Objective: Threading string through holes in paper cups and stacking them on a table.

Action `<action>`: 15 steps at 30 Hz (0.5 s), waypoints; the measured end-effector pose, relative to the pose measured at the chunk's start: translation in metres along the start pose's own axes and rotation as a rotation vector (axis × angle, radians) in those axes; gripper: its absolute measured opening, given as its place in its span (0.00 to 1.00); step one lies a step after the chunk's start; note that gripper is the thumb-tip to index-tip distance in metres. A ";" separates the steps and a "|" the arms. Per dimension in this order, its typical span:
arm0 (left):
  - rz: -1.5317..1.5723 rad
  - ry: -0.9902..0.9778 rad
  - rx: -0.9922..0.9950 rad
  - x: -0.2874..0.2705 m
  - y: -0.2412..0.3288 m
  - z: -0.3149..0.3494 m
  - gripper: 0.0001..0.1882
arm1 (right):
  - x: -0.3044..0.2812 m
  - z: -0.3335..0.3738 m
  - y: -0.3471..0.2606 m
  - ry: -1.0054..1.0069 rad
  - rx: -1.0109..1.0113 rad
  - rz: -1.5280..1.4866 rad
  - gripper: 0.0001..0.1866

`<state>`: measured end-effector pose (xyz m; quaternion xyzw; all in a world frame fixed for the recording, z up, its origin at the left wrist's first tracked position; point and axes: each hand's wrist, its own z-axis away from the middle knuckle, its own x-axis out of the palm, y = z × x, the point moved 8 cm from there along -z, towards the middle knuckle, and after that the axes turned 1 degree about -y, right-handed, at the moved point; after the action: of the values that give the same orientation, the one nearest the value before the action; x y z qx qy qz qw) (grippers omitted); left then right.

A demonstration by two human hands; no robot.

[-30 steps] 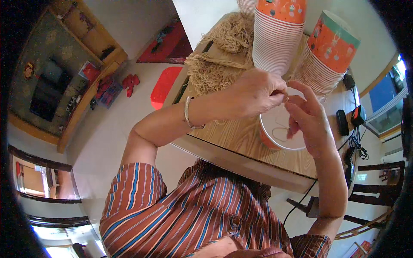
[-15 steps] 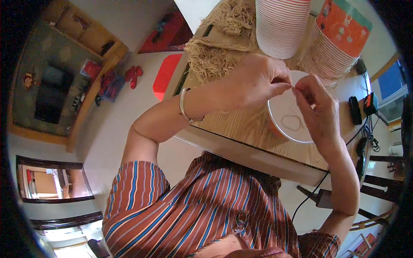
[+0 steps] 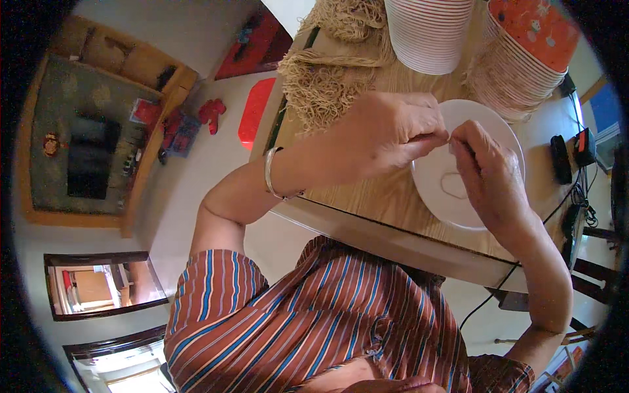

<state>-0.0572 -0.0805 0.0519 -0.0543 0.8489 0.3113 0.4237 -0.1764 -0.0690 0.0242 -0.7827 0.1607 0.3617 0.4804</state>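
Observation:
My left hand [image 3: 407, 131], with a silver bangle on its wrist, is closed, thumb and fingers pinched together. Its fingertips meet those of my right hand [image 3: 490, 171], which is pinched shut too. A thin beige string runs at their fingertips, mostly hidden by the fingers. Below them is a round white paper bucket [image 3: 488, 116], seen from above into its opening. A loop of string [image 3: 443, 187] shows inside it. To the left, curly beige strings [image 3: 327, 98] lie in a heap on the wooden table [image 3: 367, 196].
A stack of white buckets [image 3: 432, 39] stands behind my hands. Right of it leans an orange patterned stack [image 3: 534, 39] with beige strings along its side. Black cables [image 3: 580, 193] and a small black device [image 3: 583, 147] lie at the table's right. A red stool [image 3: 257, 112] is beyond the left edge.
My view has shifted a little, moving the table and stacks in the picture. Both hands stay pinched together over the bucket, and the string between them shows less.

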 end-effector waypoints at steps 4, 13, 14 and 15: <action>-0.120 0.005 0.078 0.003 0.013 0.000 0.07 | -0.004 0.005 0.004 -0.015 0.040 -0.105 0.04; -0.190 0.029 0.242 0.002 0.029 -0.003 0.07 | -0.022 0.011 -0.011 0.047 -0.068 -0.080 0.04; -0.187 0.025 0.241 0.003 0.030 -0.002 0.07 | -0.023 0.011 -0.013 0.050 -0.084 -0.116 0.03; -0.212 0.029 0.243 0.003 0.032 -0.002 0.08 | -0.025 0.011 -0.015 0.053 -0.101 -0.151 0.02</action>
<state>-0.0713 -0.0558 0.0660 -0.0966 0.8758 0.1589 0.4455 -0.1890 -0.0547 0.0481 -0.8251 0.0952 0.3113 0.4617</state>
